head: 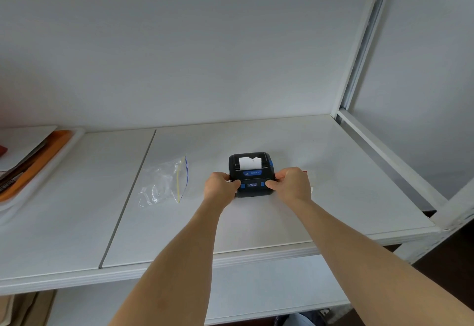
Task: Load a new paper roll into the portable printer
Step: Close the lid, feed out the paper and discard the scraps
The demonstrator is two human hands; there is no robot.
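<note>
The portable printer point(252, 174), centre of the frame on the white surface point(333, 171), is being gripped at its sides by the left hand point(220, 186) and right hand point(291, 184). White paper point(250, 163) is being held in its compartment. A clear zip bag point(165, 181) is lying left, contents indiscernible.

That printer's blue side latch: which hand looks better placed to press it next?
Probably the right hand. It grips the printer on the side where the blue latch sits, just beyond its fingers. The left hand holds the opposite side.
</note>
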